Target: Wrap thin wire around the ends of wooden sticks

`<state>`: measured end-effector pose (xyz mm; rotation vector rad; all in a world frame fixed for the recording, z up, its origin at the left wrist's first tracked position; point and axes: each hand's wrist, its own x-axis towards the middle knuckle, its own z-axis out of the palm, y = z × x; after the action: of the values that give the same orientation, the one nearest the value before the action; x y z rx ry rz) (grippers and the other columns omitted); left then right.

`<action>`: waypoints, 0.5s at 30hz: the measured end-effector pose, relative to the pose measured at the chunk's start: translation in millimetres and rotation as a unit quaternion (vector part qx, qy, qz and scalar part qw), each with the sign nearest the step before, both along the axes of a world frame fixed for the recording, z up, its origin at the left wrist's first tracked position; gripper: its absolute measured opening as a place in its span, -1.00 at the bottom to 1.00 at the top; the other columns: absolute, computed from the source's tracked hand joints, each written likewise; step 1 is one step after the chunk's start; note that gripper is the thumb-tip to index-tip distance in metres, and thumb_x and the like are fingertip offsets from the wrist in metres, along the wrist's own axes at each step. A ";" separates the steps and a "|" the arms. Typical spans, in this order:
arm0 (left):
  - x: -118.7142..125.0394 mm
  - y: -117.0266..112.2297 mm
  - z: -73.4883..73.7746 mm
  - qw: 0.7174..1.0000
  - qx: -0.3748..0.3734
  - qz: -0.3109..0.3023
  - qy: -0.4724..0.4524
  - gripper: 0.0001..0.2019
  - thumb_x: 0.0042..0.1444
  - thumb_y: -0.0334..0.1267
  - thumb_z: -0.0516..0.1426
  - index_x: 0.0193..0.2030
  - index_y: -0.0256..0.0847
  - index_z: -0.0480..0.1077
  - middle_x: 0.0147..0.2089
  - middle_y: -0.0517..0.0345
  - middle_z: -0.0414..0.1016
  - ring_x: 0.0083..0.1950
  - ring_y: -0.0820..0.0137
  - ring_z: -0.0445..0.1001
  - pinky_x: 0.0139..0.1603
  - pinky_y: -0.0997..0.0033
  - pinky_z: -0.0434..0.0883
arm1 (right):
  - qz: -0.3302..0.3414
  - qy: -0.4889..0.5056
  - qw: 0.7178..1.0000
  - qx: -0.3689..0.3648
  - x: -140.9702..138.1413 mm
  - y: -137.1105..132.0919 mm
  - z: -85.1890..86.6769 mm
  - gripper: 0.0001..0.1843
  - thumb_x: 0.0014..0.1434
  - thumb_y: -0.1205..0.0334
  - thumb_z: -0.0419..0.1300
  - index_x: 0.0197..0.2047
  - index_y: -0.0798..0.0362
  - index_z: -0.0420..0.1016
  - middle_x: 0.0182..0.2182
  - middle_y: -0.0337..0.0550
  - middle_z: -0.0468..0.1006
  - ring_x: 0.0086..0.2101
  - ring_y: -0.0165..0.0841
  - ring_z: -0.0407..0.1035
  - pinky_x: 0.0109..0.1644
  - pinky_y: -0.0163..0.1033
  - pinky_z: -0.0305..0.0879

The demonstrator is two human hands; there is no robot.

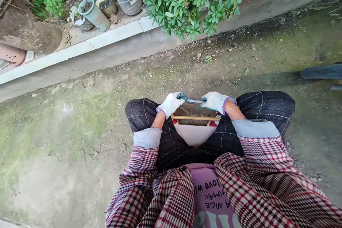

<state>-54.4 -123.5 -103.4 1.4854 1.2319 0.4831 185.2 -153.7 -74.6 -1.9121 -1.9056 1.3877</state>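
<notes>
Steel tool (193,100) sits between left hand (171,104) and right hand (216,101), both gripping it.

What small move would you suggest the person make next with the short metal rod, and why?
I would probably lift the short metal rod slightly, away from the pale wooden bar. The white-gloved left hand and white-gloved right hand grip it at either end, and it appears to sit close above that bar.

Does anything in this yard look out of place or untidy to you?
One small thing: a crumpled white scrap lies against a grey pot, next to the pale green pot, above the concrete ledge. It looks like litter among the plants, but it is too small to tell what it is.
</notes>
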 end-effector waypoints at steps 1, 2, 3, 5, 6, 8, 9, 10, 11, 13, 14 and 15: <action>1.9 -0.7 3.2 1.000 -0.011 0.018 -0.010 -0.95 -0.02 -0.40 0.22 -0.40 -0.27 0.54 -0.46 0.23 0.51 -0.42 0.49 0.38 -0.37 0.54 0.33 | 0.003 -0.021 1.000 0.007 -0.3 1.8 -0.8 -0.71 -0.11 0.21 0.42 -0.65 0.00 0.38 -0.69 -0.17 0.37 -0.53 -0.29 0.33 -0.46 -0.21 0.13; 3.7 -1.4 6.8 0.999 -0.029 0.035 -0.026 -0.93 -0.01 -0.41 0.21 -0.38 -0.28 0.55 -0.47 0.23 0.50 -0.45 0.50 0.37 -0.40 0.54 0.32 | 0.002 -0.033 0.999 0.010 -0.5 2.8 -1.2 -0.74 -0.06 0.19 0.39 -0.61 0.00 0.41 -0.68 -0.19 0.38 -0.55 -0.32 0.32 -0.47 -0.22 0.13; 5.2 -1.8 10.4 0.996 -0.051 0.051 -0.047 -0.91 0.00 -0.41 0.20 -0.34 -0.29 0.55 -0.48 0.23 0.49 -0.47 0.51 0.37 -0.42 0.54 0.32 | -0.007 -0.032 0.999 0.006 -0.7 2.9 -1.1 -0.79 0.00 0.15 0.37 -0.55 0.00 0.46 -0.66 -0.21 0.40 -0.58 -0.34 0.31 -0.49 -0.23 0.14; 7.2 -1.9 16.7 0.988 -0.090 0.076 -0.099 -0.86 0.01 -0.42 0.18 -0.28 -0.31 0.56 -0.47 0.21 0.51 -0.48 0.50 0.40 -0.42 0.52 0.35 | -0.052 0.011 0.998 -0.015 -1.4 1.1 0.2 -0.82 0.10 0.08 0.32 -0.40 0.00 0.54 -0.61 -0.25 0.45 -0.63 -0.40 0.28 -0.56 -0.26 0.17; 7.6 -1.6 19.0 0.984 -0.100 0.084 -0.123 -0.85 0.01 -0.43 0.17 -0.27 -0.32 0.56 -0.45 0.19 0.53 -0.47 0.49 0.43 -0.40 0.50 0.38 | -0.081 0.041 0.995 -0.028 -1.9 -0.2 1.2 -0.81 0.12 0.06 0.32 -0.37 0.00 0.55 -0.60 -0.28 0.46 -0.66 -0.42 0.26 -0.59 -0.28 0.18; 7.5 -0.9 21.5 0.979 -0.097 0.094 -0.155 -0.87 0.01 -0.42 0.17 -0.30 -0.32 0.55 -0.41 0.14 0.58 -0.42 0.48 0.47 -0.32 0.48 0.43 | -0.139 0.103 0.984 -0.043 -3.6 -2.6 4.2 -0.80 0.11 0.08 0.36 -0.36 0.03 0.55 -0.61 -0.31 0.45 -0.69 -0.46 0.22 -0.65 -0.31 0.19; 7.1 -0.6 21.8 0.978 -0.090 0.095 -0.162 -0.88 0.00 -0.43 0.18 -0.32 -0.32 0.55 -0.38 0.12 0.60 -0.39 0.47 0.49 -0.27 0.47 0.45 | -0.161 0.132 0.977 -0.046 -4.6 -3.5 6.3 -0.80 0.11 0.10 0.38 -0.36 0.05 0.54 -0.62 -0.32 0.44 -0.69 -0.48 0.21 -0.67 -0.32 0.19; 6.6 -0.3 21.6 0.979 -0.083 0.090 -0.164 -0.88 -0.01 -0.43 0.18 -0.33 -0.32 0.55 -0.35 0.10 0.62 -0.36 0.47 0.51 -0.22 0.46 0.46 | -0.180 0.162 0.969 -0.050 -5.7 -4.1 8.6 -0.79 0.10 0.11 0.40 -0.35 0.07 0.55 -0.63 -0.32 0.42 -0.70 -0.49 0.19 -0.69 -0.34 0.18; 6.1 -0.1 20.8 0.980 -0.075 0.081 -0.163 -0.88 -0.02 -0.43 0.18 -0.33 -0.32 0.56 -0.33 0.09 0.64 -0.33 0.45 0.53 -0.18 0.45 0.47 | -0.195 0.192 0.960 -0.058 -6.6 -4.5 11.4 -0.77 0.09 0.11 0.42 -0.32 0.09 0.57 -0.63 -0.33 0.42 -0.70 -0.50 0.19 -0.70 -0.35 0.17; 5.2 0.3 18.0 0.985 -0.061 0.059 -0.153 -0.85 -0.02 -0.43 0.18 -0.31 -0.31 0.58 -0.30 0.08 0.65 -0.27 0.42 0.55 -0.11 0.42 0.47 | -0.208 0.243 0.945 -0.075 -7.5 -5.4 17.6 -0.71 0.05 0.11 0.45 -0.25 0.13 0.60 -0.63 -0.32 0.41 -0.69 -0.52 0.18 -0.71 -0.38 0.15; 4.9 0.8 16.0 0.987 -0.054 0.048 -0.146 -0.84 -0.01 -0.42 0.17 -0.30 -0.31 0.58 -0.29 0.08 0.66 -0.24 0.40 0.56 -0.08 0.41 0.47 | -0.204 0.264 0.939 -0.084 -7.2 -6.2 20.8 -0.68 0.04 0.10 0.47 -0.23 0.14 0.61 -0.63 -0.32 0.41 -0.68 -0.52 0.18 -0.71 -0.39 0.16; 4.5 1.5 13.6 0.988 -0.047 0.040 -0.139 -0.83 0.00 -0.40 0.17 -0.29 -0.30 0.59 -0.27 0.07 0.66 -0.21 0.38 0.56 -0.05 0.39 0.47 | -0.196 0.280 0.935 -0.093 -6.3 -7.2 23.8 -0.66 0.02 0.10 0.47 -0.21 0.15 0.62 -0.62 -0.30 0.42 -0.67 -0.52 0.20 -0.71 -0.39 0.16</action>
<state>-49.9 -122.0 -89.7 1.2465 1.0798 0.6537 178.9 -160.8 -50.8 -1.5954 -1.1014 1.7672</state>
